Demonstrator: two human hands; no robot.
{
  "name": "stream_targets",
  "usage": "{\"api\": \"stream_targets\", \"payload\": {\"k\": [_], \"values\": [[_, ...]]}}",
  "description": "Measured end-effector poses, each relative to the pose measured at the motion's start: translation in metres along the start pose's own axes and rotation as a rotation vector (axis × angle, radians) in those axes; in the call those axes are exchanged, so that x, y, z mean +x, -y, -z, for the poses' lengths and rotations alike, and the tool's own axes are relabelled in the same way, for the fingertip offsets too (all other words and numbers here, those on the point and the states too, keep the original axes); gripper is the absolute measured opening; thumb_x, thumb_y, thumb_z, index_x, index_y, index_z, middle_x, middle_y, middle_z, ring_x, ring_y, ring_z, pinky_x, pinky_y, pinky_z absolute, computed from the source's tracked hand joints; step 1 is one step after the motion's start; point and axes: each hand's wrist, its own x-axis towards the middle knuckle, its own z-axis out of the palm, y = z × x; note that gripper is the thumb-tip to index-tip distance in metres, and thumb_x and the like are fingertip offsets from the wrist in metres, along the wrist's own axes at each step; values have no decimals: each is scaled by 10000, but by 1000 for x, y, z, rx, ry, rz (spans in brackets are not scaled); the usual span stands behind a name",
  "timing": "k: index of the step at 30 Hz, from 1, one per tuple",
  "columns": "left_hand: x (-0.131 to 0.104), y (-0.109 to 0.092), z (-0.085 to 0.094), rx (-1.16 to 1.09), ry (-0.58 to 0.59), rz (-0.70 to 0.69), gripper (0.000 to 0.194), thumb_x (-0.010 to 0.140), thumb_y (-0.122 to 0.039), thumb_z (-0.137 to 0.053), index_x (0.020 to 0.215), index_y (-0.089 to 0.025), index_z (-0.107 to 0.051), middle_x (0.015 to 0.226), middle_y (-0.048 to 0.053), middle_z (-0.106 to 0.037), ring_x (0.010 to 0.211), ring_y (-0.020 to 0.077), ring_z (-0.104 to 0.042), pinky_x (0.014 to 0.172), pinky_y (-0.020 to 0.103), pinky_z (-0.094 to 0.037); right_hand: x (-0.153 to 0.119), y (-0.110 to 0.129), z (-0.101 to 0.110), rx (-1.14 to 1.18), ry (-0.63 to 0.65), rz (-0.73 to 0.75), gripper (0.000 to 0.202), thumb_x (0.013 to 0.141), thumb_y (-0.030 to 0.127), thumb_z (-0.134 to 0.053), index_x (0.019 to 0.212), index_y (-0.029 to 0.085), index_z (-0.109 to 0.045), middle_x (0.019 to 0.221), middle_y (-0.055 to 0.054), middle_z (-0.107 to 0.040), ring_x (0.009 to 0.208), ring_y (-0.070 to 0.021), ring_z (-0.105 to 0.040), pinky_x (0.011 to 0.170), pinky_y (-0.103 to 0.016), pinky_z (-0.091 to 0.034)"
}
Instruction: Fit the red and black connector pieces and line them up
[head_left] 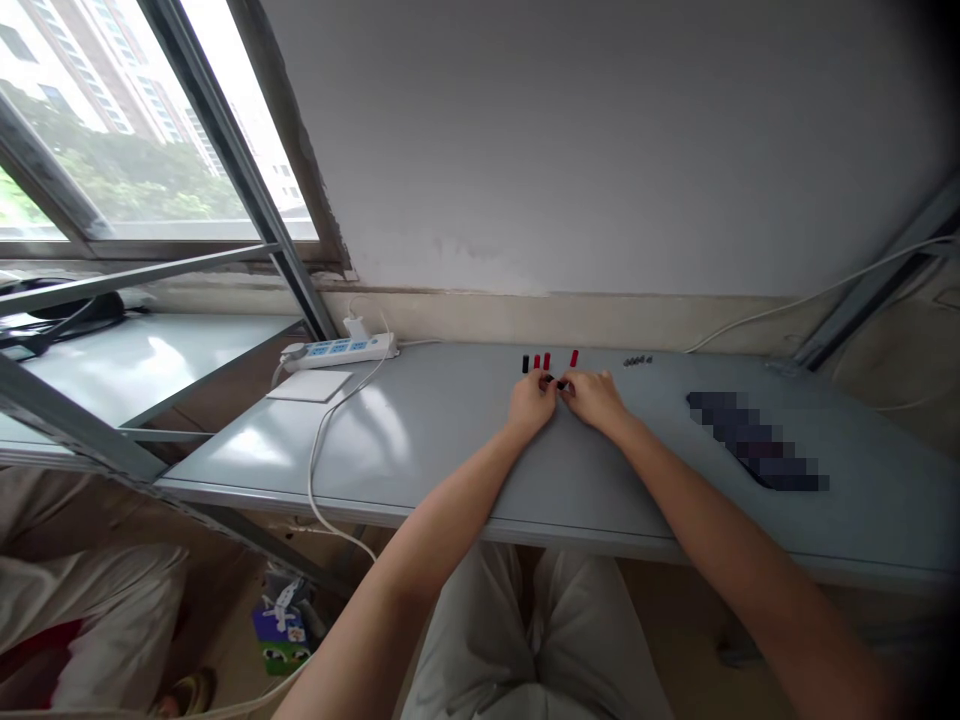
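My left hand [534,404] and my right hand [595,400] meet over the grey desk [450,430], fingers pinched close together. A small dark piece [550,378] shows at the left fingertips. Another small black piece [561,385] sits between the right fingertips; whether the two join, I cannot tell. Just behind the hands stand a small black cylinder [526,364] and two red cylinders [541,361], with one more red cylinder [574,358] a little to the right. Farther right lies a short row of several small metallic pieces [637,361].
At the left, a white power strip [341,349] with plugs lies behind a flat white square [309,386]. Its cable [321,440] crosses the desk's front edge. A pixelated dark object [757,440] lies at right. Metal frame posts flank the desk; another person's leg [112,610] shows lower left.
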Motion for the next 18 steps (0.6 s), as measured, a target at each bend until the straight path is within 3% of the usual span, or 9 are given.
{"api": "stream_targets", "payload": {"k": [10, 18], "values": [[8, 1, -3, -479, 14, 249, 180, 747, -291, -503, 726, -118, -547, 647, 61, -597, 581, 100, -524, 574, 231, -394, -3, -7, 5, 109, -133, 8, 127, 779, 269, -487, 796, 187, -583, 715, -21, -631, 675, -159, -555, 642, -286, -272], [5, -12, 1, -594, 15, 327, 100, 742, -219, -516, 712, -125, -532, 625, 40, -579, 535, 81, -487, 547, 223, -391, -3, -4, 2, 102, -134, -40, 61, 774, 236, -482, 772, 186, -516, 683, -23, -612, 636, -163, -547, 624, -291, -275]]}}
